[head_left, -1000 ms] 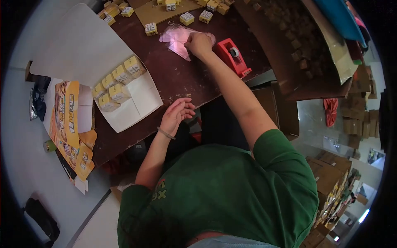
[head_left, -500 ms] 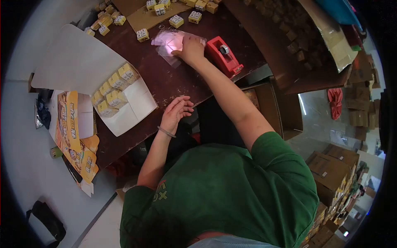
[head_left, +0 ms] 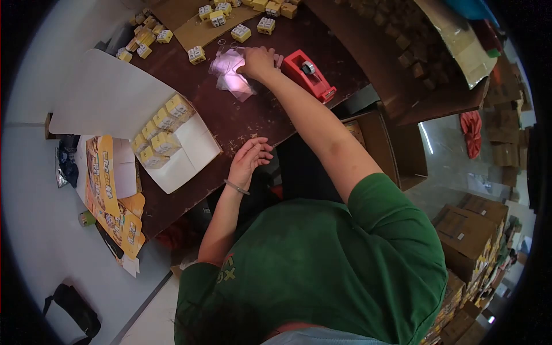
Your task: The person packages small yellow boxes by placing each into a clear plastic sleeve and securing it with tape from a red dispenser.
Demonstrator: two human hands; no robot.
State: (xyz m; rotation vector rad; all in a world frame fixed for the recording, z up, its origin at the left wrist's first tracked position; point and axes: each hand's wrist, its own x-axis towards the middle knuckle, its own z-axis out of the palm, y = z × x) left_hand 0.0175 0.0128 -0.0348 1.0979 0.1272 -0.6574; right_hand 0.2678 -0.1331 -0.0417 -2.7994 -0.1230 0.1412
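Note:
At the far part of the dark red table, my right hand is on a small pile of clear plastic bags. Its fingers are curled down onto the plastic with the thumb on the left side, and the fingertips are partly hidden. Light glares off the plastic. Just right of that hand stands a red tape dispenser. My left hand, with a bracelet at the wrist, hovers by the table's near edge, palm up, fingers loosely bent and nothing in them. To its left lies an open white carton holding rows of small yellow-and-white boxes.
Several more small boxes are scattered at the table's far side, some on flat cardboard. A large cardboard box with many small boxes stands at the right. A printed orange carton leans at the left. Stacked cartons fill the lower right.
My right hand has shifted slightly, and the plastic under it is more bunched, with one corner pulled toward me. My left hand stays nearly still. The whole view has tilted a little.

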